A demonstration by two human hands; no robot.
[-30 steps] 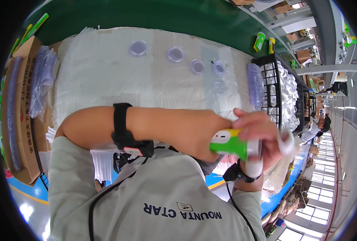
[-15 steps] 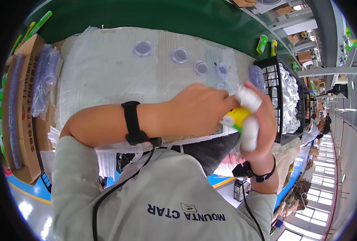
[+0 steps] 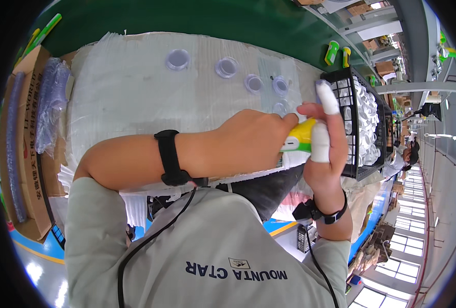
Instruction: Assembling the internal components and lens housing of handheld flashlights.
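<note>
My left hand (image 3: 253, 141) is closed around a yellow-and-green cylindrical device (image 3: 299, 134) with a small dark slot in its side, held above the near right part of the covered table. My right hand (image 3: 335, 136) is beside the device's right end, its fingers apart. White wrapping covers its thumb and one finger. The thumb lies against the device's end, and the wrapped finger points up and away. Beyond my hands stand several clear round plastic pieces (image 3: 227, 67), one of them partly hidden near my left knuckles.
At right stands a black crate (image 3: 352, 123) full of white parts. A purplish plastic-wrapped bundle (image 3: 53, 105) lies by an open cardboard box (image 3: 38, 154) at left. Green-and-yellow cylinders (image 3: 331, 53) stand beyond the far right of the table. Another person (image 3: 407, 156) is further right.
My right hand has loosened from around the device, and its wrapped finger has swung up and away. The device remains in my left hand, now less blurred.
</note>
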